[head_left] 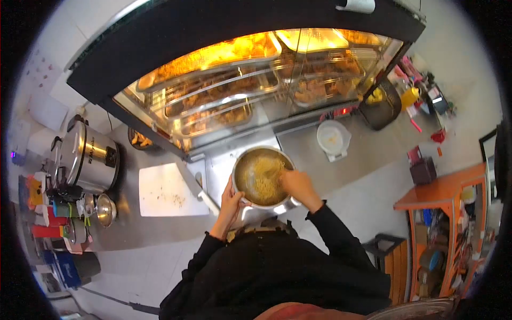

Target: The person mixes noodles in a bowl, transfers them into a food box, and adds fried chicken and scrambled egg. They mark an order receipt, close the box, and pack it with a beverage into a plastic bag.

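Observation:
A round metal bowl (238, 184) rests at the front edge of the steel counter, tilted slightly toward me. Thin yellow noodles (265, 181) lie inside it. My left hand (230, 205) grips the bowl's left rim, with the thumb at the edge. Over the right rim reaches my right hand (300, 186), its fingers closed down among the noodles; what they hold is hidden. Left of the bowl is a white cutting board (154, 184) with brown crumbs. Across its right side lies a knife (189, 181), whose pale handle points toward my left wrist.
A lit glass food warmer (234, 80) with trays of fried food stands behind the bowl. A white kitchen scale (333, 140) sits at right. At left are a large rice cooker (90, 154) and a small metal bowl (106, 210). An orange shelf (442, 186) stands at far right.

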